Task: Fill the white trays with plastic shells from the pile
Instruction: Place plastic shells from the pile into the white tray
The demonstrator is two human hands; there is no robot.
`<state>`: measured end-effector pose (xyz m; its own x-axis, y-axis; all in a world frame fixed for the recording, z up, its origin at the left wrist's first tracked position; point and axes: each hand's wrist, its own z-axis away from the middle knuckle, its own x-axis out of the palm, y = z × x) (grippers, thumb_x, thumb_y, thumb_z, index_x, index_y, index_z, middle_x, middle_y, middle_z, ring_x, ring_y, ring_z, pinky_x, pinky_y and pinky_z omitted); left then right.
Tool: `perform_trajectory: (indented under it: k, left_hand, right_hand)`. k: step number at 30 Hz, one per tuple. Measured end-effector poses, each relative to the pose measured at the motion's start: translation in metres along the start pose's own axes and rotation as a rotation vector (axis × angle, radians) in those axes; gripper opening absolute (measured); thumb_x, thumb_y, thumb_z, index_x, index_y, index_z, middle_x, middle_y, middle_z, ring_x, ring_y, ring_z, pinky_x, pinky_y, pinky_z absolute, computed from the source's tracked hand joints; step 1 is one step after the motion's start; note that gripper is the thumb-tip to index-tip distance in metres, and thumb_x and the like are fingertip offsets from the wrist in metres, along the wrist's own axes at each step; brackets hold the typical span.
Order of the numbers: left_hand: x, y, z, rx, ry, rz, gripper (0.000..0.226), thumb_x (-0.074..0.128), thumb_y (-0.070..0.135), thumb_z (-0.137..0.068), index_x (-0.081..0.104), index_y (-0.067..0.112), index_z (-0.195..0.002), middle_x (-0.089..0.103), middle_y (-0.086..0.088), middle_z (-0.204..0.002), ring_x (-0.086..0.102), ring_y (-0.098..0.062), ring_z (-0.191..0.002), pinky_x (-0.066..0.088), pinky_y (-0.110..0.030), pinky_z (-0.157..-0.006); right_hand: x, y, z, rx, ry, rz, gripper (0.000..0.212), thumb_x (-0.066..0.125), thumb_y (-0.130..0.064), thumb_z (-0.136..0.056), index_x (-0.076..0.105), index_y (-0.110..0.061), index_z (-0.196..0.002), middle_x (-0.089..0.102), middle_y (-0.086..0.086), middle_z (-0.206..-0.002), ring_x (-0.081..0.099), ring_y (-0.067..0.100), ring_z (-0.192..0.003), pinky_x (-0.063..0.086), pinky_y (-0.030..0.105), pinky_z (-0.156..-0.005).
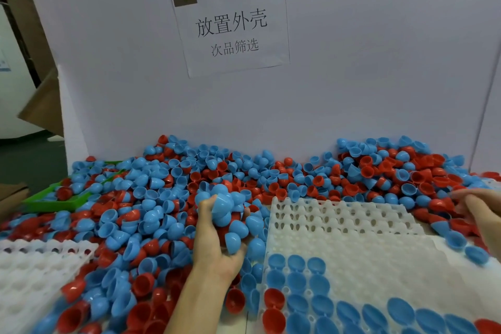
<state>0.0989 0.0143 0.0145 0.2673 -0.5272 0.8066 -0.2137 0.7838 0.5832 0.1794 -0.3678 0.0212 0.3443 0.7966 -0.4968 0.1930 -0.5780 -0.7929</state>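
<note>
Plastic shells [168,198] — blue and red half-domes — lie in a deep pile across the far and left part of the bench, banked against the white back board [352,62]. The left hand [217,241] sits in the near edge of that pile, its grip curled round a handful of blue shells [225,206], palm turned up. Just to its right, touching the pile's edge, lies the white tray [352,225]. Its near rows already carry blue and red shells; the middle and far rows are bare sockets. So the coming move, as I judge it, runs rightward and slightly nearer: the open sockets start just beside the left hand's load, and that hand is much closer to them than the right.

The right hand [477,214] is at the tray's far right edge, among red shells there. It is blurred and cut by the frame — fingers look curled, but whether they pinch a shell I cannot tell.

A second white tray [32,274] lies at the near left, half buried, and a green tray [54,202] sits further back, mostly covered. The shells underneath the handful and the bench surface itself are hidden, and the main tray's near edge runs out of frame.
</note>
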Motion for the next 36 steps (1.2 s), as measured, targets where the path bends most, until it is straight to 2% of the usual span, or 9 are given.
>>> perform_trajectory:
  k: [3,6,8,12,16,21,26,32,36]
  left_hand:
    - [0.0,-0.004,-0.002,0.0,0.005,-0.006,0.034,0.076,0.038,-0.055,0.076,0.013,-0.079,0.071,-0.009,-0.086,0.068,-0.023,-0.078,0.057,-0.043,-0.079]
    - [0.002,-0.005,0.0,-0.005,-0.006,-0.025,0.041,0.076,0.037,-0.054,0.074,0.012,-0.086,0.069,-0.011,-0.091,0.067,-0.025,-0.086,0.055,-0.046,-0.088]
    - [0.002,-0.004,0.001,0.001,-0.009,-0.004,0.038,0.077,0.037,-0.052,0.078,0.013,-0.08,0.071,-0.01,-0.088,0.069,-0.023,-0.079,0.059,-0.042,-0.079]
    - [0.003,-0.003,0.002,0.006,-0.069,0.026,0.026,0.075,0.037,-0.057,0.079,0.014,-0.068,0.072,-0.008,-0.08,0.071,-0.021,-0.07,0.061,-0.033,-0.063]
    - [0.005,-0.004,0.003,0.035,-0.11,0.028,0.025,0.07,0.036,-0.063,0.08,0.014,-0.069,0.074,-0.009,-0.082,0.072,-0.022,-0.071,0.062,-0.034,-0.063]
    - [0.01,-0.007,0.008,0.041,-0.172,0.035,0.028,0.064,0.036,-0.074,0.08,0.013,-0.075,0.073,-0.01,-0.088,0.071,-0.024,-0.078,0.06,-0.035,-0.07]
    - [0.012,-0.011,0.012,0.04,-0.263,-0.015,0.03,0.059,0.035,-0.082,0.079,0.013,-0.08,0.072,-0.01,-0.092,0.071,-0.024,-0.084,0.061,-0.036,-0.072]
    - [0.012,-0.008,0.016,0.032,-0.354,-0.044,0.04,0.072,0.045,-0.06,0.08,0.013,-0.083,0.073,-0.011,-0.091,0.072,-0.024,-0.082,0.06,-0.039,-0.068]
    - [0.012,-0.011,0.015,0.005,-0.394,-0.045,0.056,0.088,0.046,-0.045,0.078,0.011,-0.087,0.072,-0.014,-0.096,0.071,-0.027,-0.086,0.059,-0.044,-0.076]
  right_hand:
    - [0.003,-0.087,0.006,-0.199,-0.035,0.051,0.02,0.055,-0.024,-0.099,0.072,-0.033,-0.092,0.072,-0.011,-0.073,0.07,0.018,-0.067,0.06,0.035,-0.052]
    - [0.037,-0.147,0.018,-0.18,-0.301,-0.097,0.019,0.056,-0.018,-0.098,0.074,-0.024,-0.093,0.074,-0.009,-0.07,0.066,0.007,-0.056,0.053,0.016,-0.047]
    - [0.07,-0.169,0.035,-0.138,-0.495,-0.131,0.022,0.054,-0.014,-0.098,0.072,-0.024,-0.09,0.074,-0.005,-0.068,0.056,0.0,-0.045,0.042,0.009,-0.042]
    - [0.133,-0.179,0.066,-0.055,-0.696,-0.084,0.026,0.048,-0.012,-0.099,0.072,-0.015,-0.089,0.074,-0.005,-0.068,0.055,-0.003,-0.044,0.04,0.012,-0.041]
    - [0.149,-0.166,0.078,0.02,-0.6,-0.048,0.035,0.044,-0.016,-0.096,0.068,0.01,-0.098,0.074,0.008,-0.07,0.057,0.0,-0.041,0.043,0.02,-0.043]
    - [0.139,-0.16,0.088,0.153,-0.686,-0.128,0.046,0.045,-0.032,-0.103,0.073,-0.005,-0.078,0.073,0.0,-0.063,0.045,0.004,-0.036,0.037,0.015,-0.04]
    - [0.127,-0.159,0.084,0.344,-0.854,-0.348,0.045,0.054,-0.039,-0.099,0.071,0.0,-0.086,0.059,0.001,-0.058,0.028,0.009,-0.041,0.023,0.02,-0.038]
    - [0.119,-0.162,0.081,0.48,-1.073,-0.532,0.029,0.067,-0.037,-0.09,0.065,-0.014,-0.072,0.051,-0.002,-0.063,0.024,0.005,-0.042,0.017,0.014,-0.034]
    - [0.122,-0.16,0.081,0.545,-1.109,-0.612,0.032,0.064,-0.033,-0.094,0.057,-0.017,-0.067,0.046,-0.006,-0.059,0.025,0.004,-0.037,0.018,0.011,-0.032]
